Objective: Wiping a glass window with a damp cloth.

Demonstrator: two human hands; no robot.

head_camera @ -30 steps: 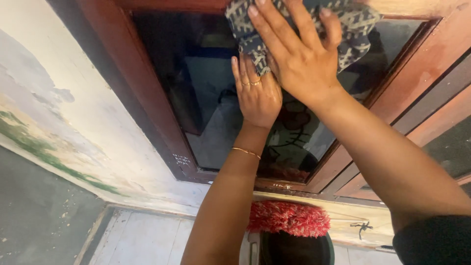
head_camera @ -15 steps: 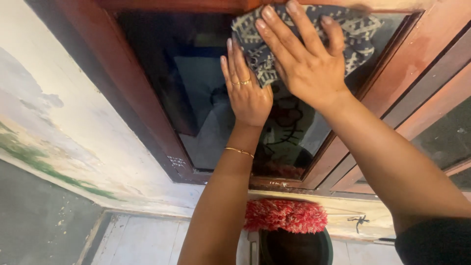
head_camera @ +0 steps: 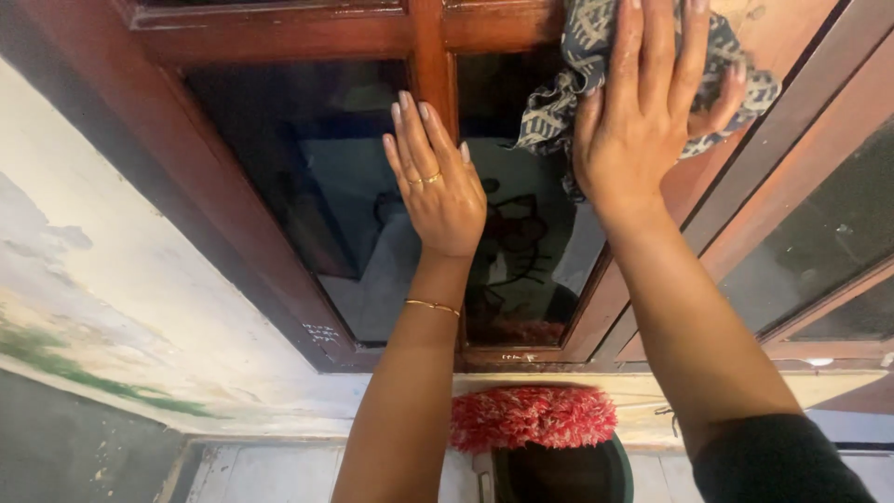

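right hand (head_camera: pixel 647 121) + patterned cloth (head_camera: pixel 577 65): shifted to upper right, onto wooden frame | left hand (head_camera: pixel 436 182): off cloth, flat on glass

Right hand (head_camera: pixel 643 130) presses patterned cloth (head_camera: pixel 577 56) against window (head_camera: pixel 307 186).
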